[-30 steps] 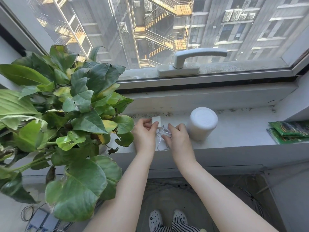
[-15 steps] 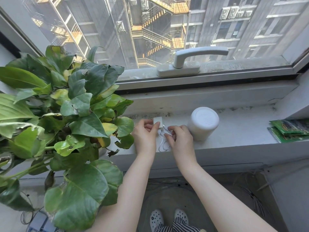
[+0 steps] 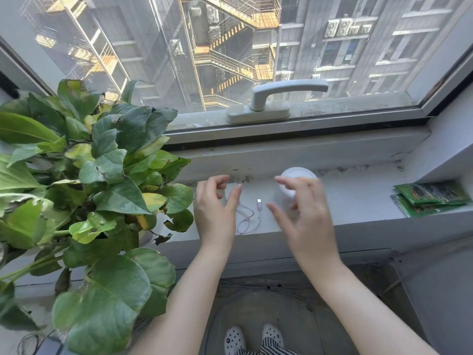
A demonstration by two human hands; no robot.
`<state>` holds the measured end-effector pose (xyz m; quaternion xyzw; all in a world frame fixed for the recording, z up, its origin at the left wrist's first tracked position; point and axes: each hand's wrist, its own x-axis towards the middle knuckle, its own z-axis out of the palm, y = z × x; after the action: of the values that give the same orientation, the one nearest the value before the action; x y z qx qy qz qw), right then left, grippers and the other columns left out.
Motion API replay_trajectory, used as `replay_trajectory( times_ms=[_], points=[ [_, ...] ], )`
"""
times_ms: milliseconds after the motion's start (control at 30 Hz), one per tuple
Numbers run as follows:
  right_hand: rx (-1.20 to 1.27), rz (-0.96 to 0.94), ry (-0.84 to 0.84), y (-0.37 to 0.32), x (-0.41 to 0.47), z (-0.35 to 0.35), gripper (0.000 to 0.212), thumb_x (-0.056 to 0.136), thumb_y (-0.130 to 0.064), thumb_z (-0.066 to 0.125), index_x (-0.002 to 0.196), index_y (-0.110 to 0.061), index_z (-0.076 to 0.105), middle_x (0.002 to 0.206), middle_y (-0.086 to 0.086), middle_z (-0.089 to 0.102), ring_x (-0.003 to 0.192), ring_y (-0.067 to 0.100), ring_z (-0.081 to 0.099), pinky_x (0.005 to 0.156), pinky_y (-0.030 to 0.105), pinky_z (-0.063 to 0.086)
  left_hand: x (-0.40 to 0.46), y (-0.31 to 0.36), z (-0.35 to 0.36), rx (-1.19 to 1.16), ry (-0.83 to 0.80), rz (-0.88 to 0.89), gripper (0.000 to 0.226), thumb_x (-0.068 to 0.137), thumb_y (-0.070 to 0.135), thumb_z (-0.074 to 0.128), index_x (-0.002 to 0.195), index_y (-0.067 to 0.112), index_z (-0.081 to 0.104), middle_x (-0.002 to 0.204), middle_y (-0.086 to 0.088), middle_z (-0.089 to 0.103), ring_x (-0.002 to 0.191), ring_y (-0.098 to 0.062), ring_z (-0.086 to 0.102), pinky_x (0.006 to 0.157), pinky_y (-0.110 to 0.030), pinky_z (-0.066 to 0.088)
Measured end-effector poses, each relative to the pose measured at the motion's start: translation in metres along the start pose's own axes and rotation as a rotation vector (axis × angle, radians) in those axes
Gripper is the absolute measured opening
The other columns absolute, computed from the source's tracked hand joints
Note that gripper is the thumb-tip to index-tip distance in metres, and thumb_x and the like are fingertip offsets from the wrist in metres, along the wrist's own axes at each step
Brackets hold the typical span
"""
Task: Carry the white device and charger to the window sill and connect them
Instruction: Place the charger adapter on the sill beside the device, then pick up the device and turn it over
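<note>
The white round device (image 3: 298, 174) stands on the window sill (image 3: 358, 201), partly hidden behind my right hand (image 3: 302, 216). A thin white charger cable (image 3: 247, 216) lies in loose loops on the sill between my hands, its small plug end (image 3: 259, 203) pointing up and free. The charger block is hidden, probably behind my left hand (image 3: 216, 208). Both hands hover above the sill with fingers spread and hold nothing. My right hand is in front of the device, my left just left of the cable.
A large leafy pot plant (image 3: 84, 190) fills the left side of the sill, close to my left hand. Green packets (image 3: 430, 198) lie at the sill's right end. The window handle (image 3: 279, 98) sits above. Below are the floor and my shoes (image 3: 253, 339).
Both hands have let go of the charger and cable and lifted off with fingers spread. The cable now lies loose on the sill. My right hand has moved in front of the device.
</note>
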<state>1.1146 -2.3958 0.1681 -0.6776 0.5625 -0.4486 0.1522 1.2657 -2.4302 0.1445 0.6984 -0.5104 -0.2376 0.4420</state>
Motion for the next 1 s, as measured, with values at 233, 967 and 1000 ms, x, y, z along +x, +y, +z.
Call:
replay_trajectory(
  times_ms=[233, 967, 1000],
  points=[
    [0.106, 0.264, -0.146, 0.070, 0.022, -0.051, 0.066, 0.070, -0.054, 0.065, 0.129, -0.030, 0.048, 0.122, -0.014, 0.052, 0.118, 0.011, 0.048, 0.093, 0.026, 0.043, -0.001, 0.021, 0.016, -0.160, -0.411, 0.106, 0.059, 0.073, 0.032, 0.076, 0.127, 0.019, 0.055, 0.119, 0.003, 0.058, 0.108, -0.005, 0.057, 0.094, -0.019, 0.047],
    [0.244, 0.224, -0.505, 0.108, 0.042, -0.038, 0.077, 0.060, -0.045, 0.081, 0.131, -0.033, 0.052, 0.130, -0.017, 0.060, 0.124, 0.011, 0.051, 0.104, 0.041, 0.042, -0.002, 0.022, 0.041, -0.120, -0.570, 0.185, 0.065, 0.065, 0.031, 0.081, 0.125, 0.029, 0.055, 0.123, 0.016, 0.062, 0.119, 0.000, 0.053, 0.106, -0.028, 0.041],
    [0.251, 0.226, -0.509, 0.105, 0.044, -0.040, 0.075, 0.060, -0.045, 0.081, 0.129, -0.034, 0.053, 0.128, -0.018, 0.061, 0.122, 0.010, 0.052, 0.103, 0.041, 0.042, -0.001, 0.023, 0.039, -0.134, -0.575, 0.172, 0.064, 0.065, 0.032, 0.082, 0.124, 0.030, 0.056, 0.122, 0.016, 0.063, 0.119, -0.001, 0.053, 0.106, -0.029, 0.041]
  ],
)
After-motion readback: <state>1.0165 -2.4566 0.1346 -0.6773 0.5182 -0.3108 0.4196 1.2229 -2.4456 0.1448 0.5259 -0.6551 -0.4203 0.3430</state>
